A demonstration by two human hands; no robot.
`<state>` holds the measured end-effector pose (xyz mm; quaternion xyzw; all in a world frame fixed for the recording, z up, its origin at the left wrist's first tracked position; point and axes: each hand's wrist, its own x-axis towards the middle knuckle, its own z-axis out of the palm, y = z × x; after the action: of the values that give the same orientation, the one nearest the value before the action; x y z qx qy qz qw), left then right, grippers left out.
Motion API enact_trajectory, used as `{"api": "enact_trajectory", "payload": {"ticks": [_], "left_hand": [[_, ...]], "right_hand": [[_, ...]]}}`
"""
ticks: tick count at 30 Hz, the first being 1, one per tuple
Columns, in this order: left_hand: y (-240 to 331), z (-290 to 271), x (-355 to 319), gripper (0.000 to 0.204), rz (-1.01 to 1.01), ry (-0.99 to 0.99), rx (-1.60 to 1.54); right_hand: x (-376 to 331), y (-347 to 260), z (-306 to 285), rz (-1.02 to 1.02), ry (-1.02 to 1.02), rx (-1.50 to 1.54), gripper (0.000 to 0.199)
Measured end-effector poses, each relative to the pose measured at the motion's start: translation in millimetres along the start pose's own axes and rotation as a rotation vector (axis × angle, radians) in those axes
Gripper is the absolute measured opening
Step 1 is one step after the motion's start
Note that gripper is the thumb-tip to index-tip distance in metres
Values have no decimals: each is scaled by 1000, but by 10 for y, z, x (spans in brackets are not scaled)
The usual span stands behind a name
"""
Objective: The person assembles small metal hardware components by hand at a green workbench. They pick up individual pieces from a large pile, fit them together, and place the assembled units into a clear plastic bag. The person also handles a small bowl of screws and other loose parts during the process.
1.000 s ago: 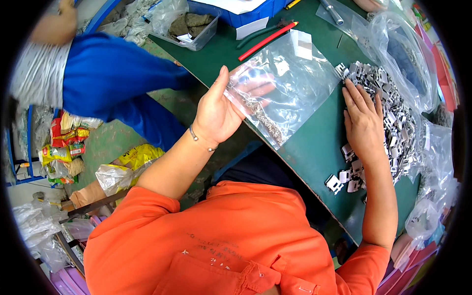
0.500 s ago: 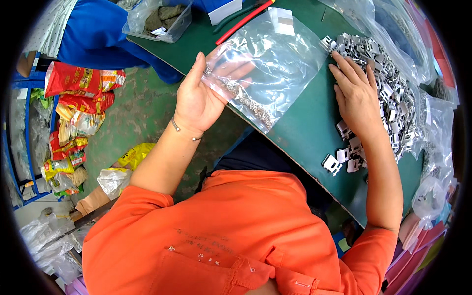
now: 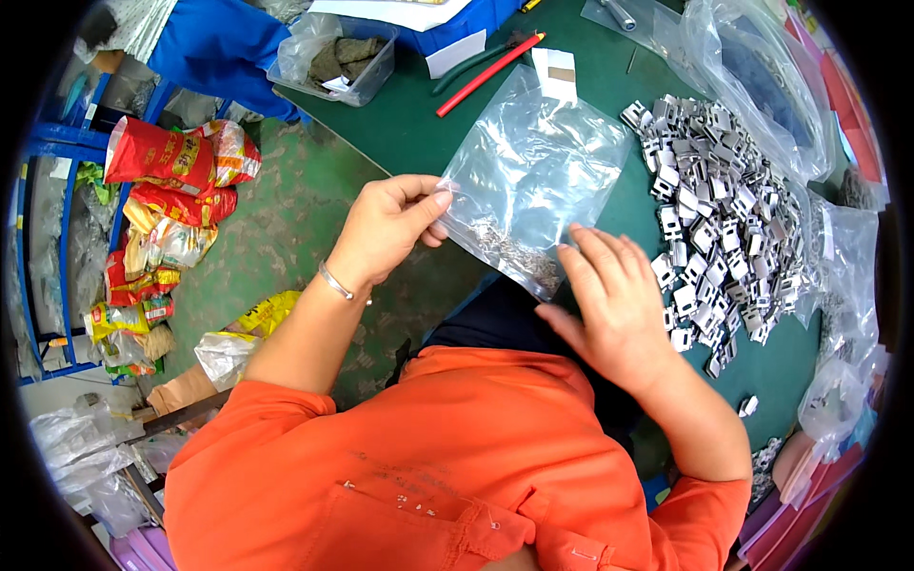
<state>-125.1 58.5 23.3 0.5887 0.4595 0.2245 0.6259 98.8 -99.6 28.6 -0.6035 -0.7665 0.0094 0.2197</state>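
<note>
A clear plastic bag (image 3: 533,157) lies at the table's near edge, with small shiny metal pieces (image 3: 514,255) gathered along its lower side. My left hand (image 3: 386,228) pinches the bag's left edge between thumb and fingers. At the bag's lower right corner is my right hand (image 3: 614,309), open, thumb apart from the fingers, its fingertips at or just over the plastic. To the right spreads a pile of small silvery metal clips (image 3: 728,214), with a stray clip (image 3: 748,405) below it.
Beyond the bag lie a red stick (image 3: 490,76) and a dark green-handled tool (image 3: 466,71). A clear box (image 3: 381,71) with grey cloth stands at the far left table edge. Clear plastic sheeting (image 3: 762,86) borders the pile. Red packages (image 3: 157,162) hang by a blue rack.
My right hand has left the clip pile and come left to the bag's corner. My left hand, spread under the bag before, now pinches its edge. The clips are spread differently.
</note>
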Motion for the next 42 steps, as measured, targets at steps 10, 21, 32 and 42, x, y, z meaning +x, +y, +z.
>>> {"api": "enact_trajectory", "payload": {"ticks": [10, 21, 32, 42], "left_hand": [[-68, -81, -221, 28, -91, -127, -183], [-111, -135, -278, 21, 21, -212, -167], [-118, -96, -276, 19, 863, -14, 403], [191, -12, -204, 19, 1044, -83, 279]], "right_hand": [[-163, -161, 89, -24, 28, -30, 35], [-145, -144, 104, -105, 128, -105, 19], [-166, -71, -228, -185, 104, -83, 13], [39, 29, -714, -98, 276, 120, 22]]}}
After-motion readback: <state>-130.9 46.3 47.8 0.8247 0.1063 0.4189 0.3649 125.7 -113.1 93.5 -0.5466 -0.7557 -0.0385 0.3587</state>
